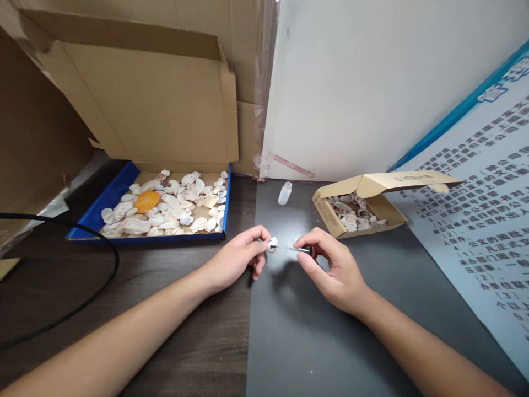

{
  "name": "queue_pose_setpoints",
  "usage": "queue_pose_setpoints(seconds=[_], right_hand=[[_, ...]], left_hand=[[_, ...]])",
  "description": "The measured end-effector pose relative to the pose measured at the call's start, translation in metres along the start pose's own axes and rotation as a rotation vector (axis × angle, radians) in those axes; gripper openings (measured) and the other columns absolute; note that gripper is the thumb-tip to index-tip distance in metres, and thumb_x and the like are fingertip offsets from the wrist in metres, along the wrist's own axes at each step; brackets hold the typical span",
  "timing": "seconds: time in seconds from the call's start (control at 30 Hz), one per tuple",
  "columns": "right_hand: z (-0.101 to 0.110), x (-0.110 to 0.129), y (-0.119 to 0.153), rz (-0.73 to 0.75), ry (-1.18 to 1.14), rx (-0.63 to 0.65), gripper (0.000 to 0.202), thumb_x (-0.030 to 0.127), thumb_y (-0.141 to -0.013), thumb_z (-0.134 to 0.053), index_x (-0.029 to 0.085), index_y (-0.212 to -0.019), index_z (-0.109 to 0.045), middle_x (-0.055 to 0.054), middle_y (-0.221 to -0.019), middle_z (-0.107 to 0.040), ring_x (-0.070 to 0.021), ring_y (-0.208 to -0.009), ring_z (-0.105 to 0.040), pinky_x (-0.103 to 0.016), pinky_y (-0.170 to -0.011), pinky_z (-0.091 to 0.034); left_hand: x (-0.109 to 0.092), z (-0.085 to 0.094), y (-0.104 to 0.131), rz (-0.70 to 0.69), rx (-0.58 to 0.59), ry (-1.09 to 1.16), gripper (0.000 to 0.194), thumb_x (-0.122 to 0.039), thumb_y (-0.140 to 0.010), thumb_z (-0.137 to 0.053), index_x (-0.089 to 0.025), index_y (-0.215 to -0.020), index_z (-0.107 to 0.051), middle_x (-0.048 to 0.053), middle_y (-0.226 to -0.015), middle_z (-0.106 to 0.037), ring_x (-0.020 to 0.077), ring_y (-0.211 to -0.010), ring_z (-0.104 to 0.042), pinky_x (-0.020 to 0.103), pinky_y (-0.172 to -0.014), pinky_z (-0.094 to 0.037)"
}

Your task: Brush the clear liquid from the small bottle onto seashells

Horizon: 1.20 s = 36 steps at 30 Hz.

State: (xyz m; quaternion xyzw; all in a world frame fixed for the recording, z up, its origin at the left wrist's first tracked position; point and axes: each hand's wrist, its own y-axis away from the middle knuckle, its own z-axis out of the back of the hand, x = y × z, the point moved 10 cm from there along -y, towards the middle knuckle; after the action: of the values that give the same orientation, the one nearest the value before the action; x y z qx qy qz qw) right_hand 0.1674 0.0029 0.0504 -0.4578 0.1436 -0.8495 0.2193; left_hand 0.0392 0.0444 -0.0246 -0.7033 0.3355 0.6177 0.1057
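Note:
Between thumb and fingers, my left hand (243, 255) pinches a small whitish seashell (273, 244). My right hand (330, 267) is closed on the dark cap end of a thin brush applicator (289, 248), whose dark tip touches the shell or lies right in front of it. Behind my hands a small translucent bottle (285, 194) stands uncapped on the dark grey mat. What it contains is hard to make out.
A blue-sided box (225, 220) of loose shells, one orange, lies open at the left. A smaller cardboard box (330, 218) with shells sits at the right, its lid raised. A black cable (111, 275) loops at the far left; a printed sheet (475, 237) stands on the right.

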Motion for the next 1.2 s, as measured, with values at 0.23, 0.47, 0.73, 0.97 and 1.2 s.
queue_pose_setpoints(seconds=[0.23, 0.47, 0.73, 0.97, 1.2], right_hand=[[0.0045, -0.0008, -0.0015, -0.01, -0.011, -0.045, 0.01, 0.017, -0.092, -0.059, 0.024, -0.1, -0.06, 0.002, -0.081, -0.054, -0.0111, -0.063, -0.051, -0.024, -0.06, -0.045], [0.0039, -0.0011, -0.0004, -0.021, -0.042, -0.044, 0.014, 0.017, -0.093, -0.058, 0.025, -0.104, -0.057, 0.003, -0.083, -0.056, -0.0104, -0.062, -0.052, -0.023, -0.06, -0.046], [0.0051, -0.003, 0.0006, -0.032, -0.049, -0.054, 0.015, 0.016, -0.093, -0.058, 0.026, -0.104, -0.057, 0.003, -0.083, -0.054, -0.0105, -0.063, -0.051, -0.023, -0.06, -0.046], [0.0038, -0.0032, -0.0004, -0.039, -0.059, -0.061, 0.018, 0.016, -0.091, -0.061, 0.026, -0.105, -0.055, 0.004, -0.08, -0.052, -0.0099, -0.06, -0.049, -0.021, -0.055, -0.045], [0.005, -0.0016, -0.0009, -0.031, -0.055, -0.058, 0.013, 0.017, -0.094, -0.055, 0.024, -0.104, -0.057, 0.002, -0.08, -0.057, -0.0127, -0.062, -0.053, -0.025, -0.058, -0.048]], left_hand=[[-0.0011, -0.0011, 0.0016, 0.003, -0.01, 0.005, 0.016, -0.033, -0.085, -0.055, -0.02, -0.083, -0.047, -0.007, -0.059, -0.047, 0.0072, -0.046, -0.047, 0.018, -0.045, -0.041], [-0.0002, 0.0002, 0.0015, -0.001, -0.019, -0.017, 0.015, -0.033, -0.086, -0.054, -0.02, -0.084, -0.048, -0.007, -0.059, -0.049, 0.0068, -0.045, -0.047, 0.018, -0.045, -0.041], [-0.0008, -0.0003, 0.0019, -0.007, -0.018, -0.051, 0.022, -0.039, -0.086, -0.057, -0.02, -0.086, -0.048, -0.007, -0.061, -0.049, 0.006, -0.044, -0.046, 0.018, -0.044, -0.04], [0.0001, -0.0003, 0.0016, -0.005, -0.013, -0.033, 0.02, -0.037, -0.086, -0.057, -0.02, -0.086, -0.048, -0.007, -0.06, -0.049, 0.0062, -0.045, -0.047, 0.017, -0.045, -0.04], [-0.0012, -0.0005, 0.0017, -0.018, -0.008, -0.038, 0.023, -0.04, -0.087, -0.058, -0.019, -0.086, -0.048, -0.007, -0.062, -0.051, 0.0062, -0.045, -0.047, 0.018, -0.045, -0.041]])
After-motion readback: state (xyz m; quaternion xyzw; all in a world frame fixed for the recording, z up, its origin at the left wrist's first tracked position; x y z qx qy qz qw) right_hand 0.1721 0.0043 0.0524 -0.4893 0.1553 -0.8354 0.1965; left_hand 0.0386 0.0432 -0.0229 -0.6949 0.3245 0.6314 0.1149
